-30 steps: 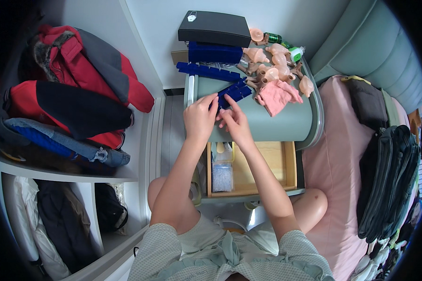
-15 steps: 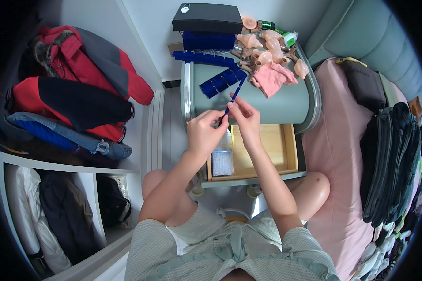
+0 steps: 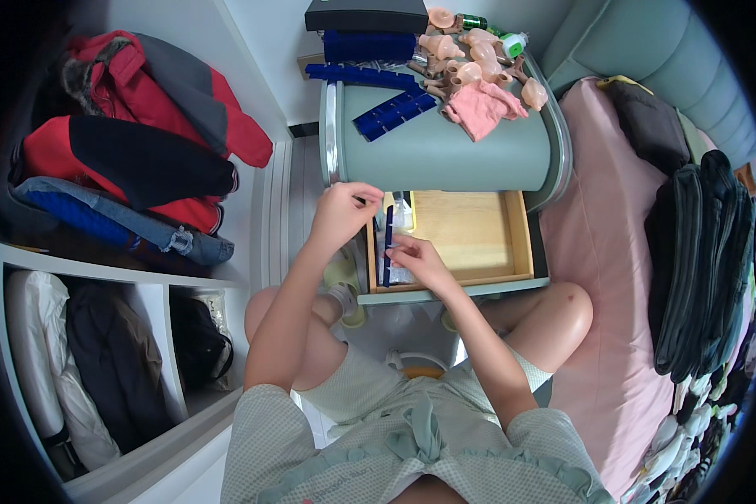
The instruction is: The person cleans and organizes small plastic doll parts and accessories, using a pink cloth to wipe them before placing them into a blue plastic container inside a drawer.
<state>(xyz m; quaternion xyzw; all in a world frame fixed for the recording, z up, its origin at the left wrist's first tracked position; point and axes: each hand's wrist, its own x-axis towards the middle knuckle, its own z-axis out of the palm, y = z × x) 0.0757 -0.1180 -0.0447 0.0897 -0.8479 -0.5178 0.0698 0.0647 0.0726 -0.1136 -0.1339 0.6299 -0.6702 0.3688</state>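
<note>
Work looks partway along. One blue strip point(image 3: 388, 239) is off the counter point(image 3: 479, 164) and over the left side of the drawer point(image 3: 470, 244), running lengthwise beside its left wall — not let go of yet; whether it touches the drawer floor, cannot tell.

Right hand point(image 3: 420, 261): grip closed on the strip, thumb and fingers pinching it near its lower half. Left hand point(image 3: 344, 214): fingers curled, just above the drawer's far left corner, apart from the strip; nothing visible in that grip, though cannot tell for certain.

Not dealt with, by the look of it: a segmented blue piece point(image 3: 395, 113) lying slantwise on the counter and a longer blue piece point(image 3: 344, 76) behind it, both untouched.

Containers. Drawer pulled out, pale wood inside, mostly bare on the right; left side has a clear bag point(image 3: 402, 275), partly hidden by strip and hand, and a small yellow-edged item point(image 3: 409, 214) farther back — contents too small to make out. Dark box point(image 3: 365, 15) at the back of the counter, cut by the frame edge; inside not visible.
</note>
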